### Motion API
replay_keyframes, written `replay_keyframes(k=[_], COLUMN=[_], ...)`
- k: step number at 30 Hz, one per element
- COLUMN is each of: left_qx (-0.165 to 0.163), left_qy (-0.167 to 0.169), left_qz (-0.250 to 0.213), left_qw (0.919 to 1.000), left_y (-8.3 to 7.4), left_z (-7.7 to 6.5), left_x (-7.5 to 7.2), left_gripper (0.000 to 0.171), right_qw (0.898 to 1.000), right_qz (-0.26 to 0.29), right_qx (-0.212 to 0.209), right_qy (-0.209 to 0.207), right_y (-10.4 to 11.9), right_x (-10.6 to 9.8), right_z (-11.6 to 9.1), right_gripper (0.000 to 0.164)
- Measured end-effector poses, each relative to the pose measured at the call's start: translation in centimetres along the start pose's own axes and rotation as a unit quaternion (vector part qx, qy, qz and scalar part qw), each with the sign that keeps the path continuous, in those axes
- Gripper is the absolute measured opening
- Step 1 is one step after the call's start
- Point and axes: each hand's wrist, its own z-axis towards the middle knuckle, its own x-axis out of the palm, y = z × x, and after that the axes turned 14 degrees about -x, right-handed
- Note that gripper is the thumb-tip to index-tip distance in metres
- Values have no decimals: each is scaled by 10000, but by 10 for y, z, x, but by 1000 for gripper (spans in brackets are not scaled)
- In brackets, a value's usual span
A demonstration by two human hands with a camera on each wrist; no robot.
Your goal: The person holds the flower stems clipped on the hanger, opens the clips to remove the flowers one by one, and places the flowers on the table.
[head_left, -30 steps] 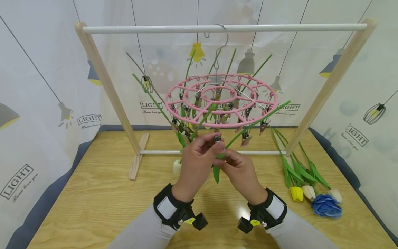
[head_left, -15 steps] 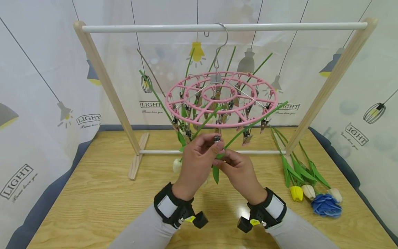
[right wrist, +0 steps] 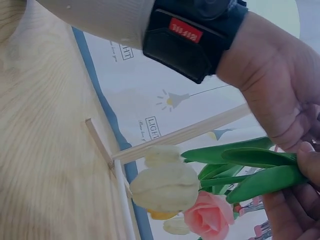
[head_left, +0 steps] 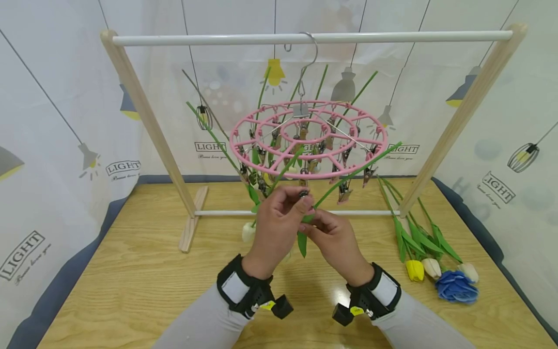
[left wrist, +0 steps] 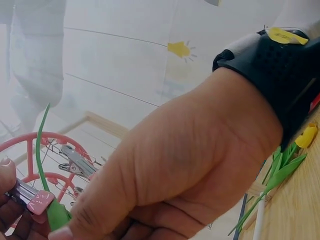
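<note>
A pink round clip hanger [head_left: 308,140] hangs by its metal hook from the rack's top bar, with several clips below. My left hand [head_left: 279,228] pinches one clip [left wrist: 37,200] near the hanger's front edge; its thumb shows on the metal end. My right hand [head_left: 337,242] pinches an artificial white tulip [right wrist: 165,187] by its stem and leaves [right wrist: 267,180], close under that clip. The stem [head_left: 357,172] slants up to the right, and the bloom hangs downward. Whether the clip has closed on the stem is hidden by my fingers.
Several flowers hang head-down from other clips, among them a white tulip [head_left: 248,232] and a pink rose [right wrist: 209,217]. On the wooden table [head_left: 144,291], tulips and a blue rose [head_left: 457,287] lie at the right. The rack's wooden legs [head_left: 464,121] stand either side.
My hands keep their grip in the same spot. The stems at the hanger's left sway right and then back left. The head view shifts slightly.
</note>
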Motion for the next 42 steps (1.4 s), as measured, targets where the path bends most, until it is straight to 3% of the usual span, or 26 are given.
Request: replay_keyframes(k=[9,24,30,42], left_qx=[-14,-196,-124,216], left_qy=[-59,-245,-260,-178], left_qz=[-24,438,547,680], left_qw=[10000,9985,9981,9973], left_y=[-2,2,2,6], left_z=[2,2,2,2], left_x=[0,-1,-3,-3], left_gripper=[18,31,35,37], right_qw=[9998,9984,9976,9934], right_qz=[18,-384,-444,-1109], right_qx=[104,194,196,144], right_qy=[170,355,503,251], right_y=[-3,-2,0,7], right_x=[-1,-12,-14,-50], right_z=[-6,-20,-23,-30], right_gripper=[13,21,23,23])
